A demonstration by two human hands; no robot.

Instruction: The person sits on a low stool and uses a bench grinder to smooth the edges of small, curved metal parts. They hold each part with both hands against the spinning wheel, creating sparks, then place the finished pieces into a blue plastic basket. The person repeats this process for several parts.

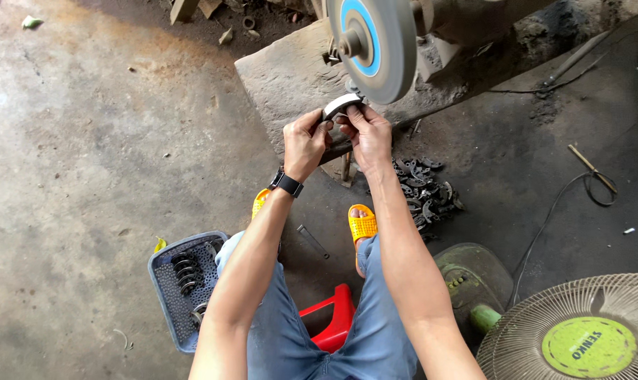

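Both hands (336, 137) hold curved shoe (341, 105) crosswise, seemingly touching grinding wheel (375, 46).

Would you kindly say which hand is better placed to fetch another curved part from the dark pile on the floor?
Right hand: the pile of dark curved metal parts lies just below it. The left hand sits farther away. Both grip the curved grey part.

Both hands, left (305, 143) and right (367, 134), hold a curved shoe (341, 105) just below the grinding wheel (375, 46).
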